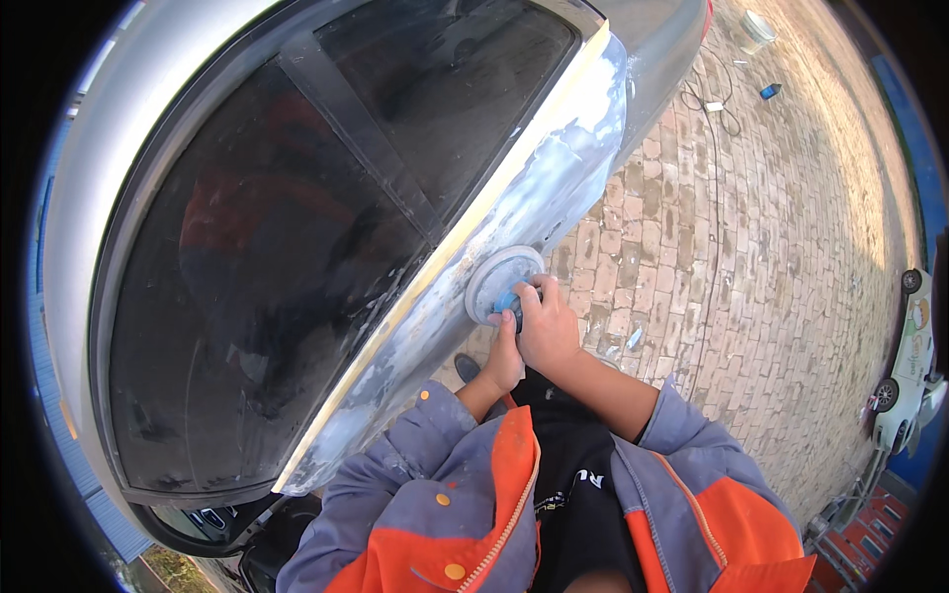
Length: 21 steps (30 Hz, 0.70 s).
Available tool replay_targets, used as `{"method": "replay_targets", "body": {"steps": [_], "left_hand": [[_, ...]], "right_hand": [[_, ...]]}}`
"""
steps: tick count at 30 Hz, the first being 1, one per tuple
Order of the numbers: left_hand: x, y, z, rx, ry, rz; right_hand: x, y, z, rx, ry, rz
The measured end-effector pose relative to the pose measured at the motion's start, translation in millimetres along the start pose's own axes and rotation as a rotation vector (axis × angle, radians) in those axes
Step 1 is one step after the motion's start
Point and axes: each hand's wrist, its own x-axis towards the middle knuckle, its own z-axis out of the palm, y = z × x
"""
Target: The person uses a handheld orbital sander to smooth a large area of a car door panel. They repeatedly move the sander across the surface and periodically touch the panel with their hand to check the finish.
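Note:
A round disc sander (484, 289) with a pale, dusty pad and a blue-and-dark body rests against the side of a silver car. My right hand (550, 321) is wrapped over the sander's body from the right. Close beside it, my left hand (502, 358) grips the lower part, thumb pointing up; its other fingers are mostly hidden. Under the pad, the car's side panel (563, 168) is patchy white, grey and bluish, as if sanded. Yellowish masking tape (435, 254) runs along the panel's upper edge, below the dark side windows (247, 267).
Brick paving (682, 257) spreads to the right of the car. On it lie a thin cable (714, 188), a small blue object (770, 91) and a whitish bucket (758, 28). A light-coloured car (902, 366) is parked at the far right. My shoe (467, 368) is near the panel.

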Motion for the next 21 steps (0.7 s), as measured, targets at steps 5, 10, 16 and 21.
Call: {"method": "replay_targets", "body": {"steps": [5,10,16,21], "left_hand": [[40,35,10,0.089,-0.036,-0.072],[46,46,17,0.188,-0.001,-0.143],[40,49,27,0.079,-0.002,0.005],[83,76,39,0.233,0.023,-0.132]], "right_hand": [[38,15,-19,0.001,0.092,0.075],[47,16,-30,-0.013,0.078,0.095],[43,9,-29,0.006,0.095,0.064],[83,32,-50,0.020,0.114,0.182]]}}
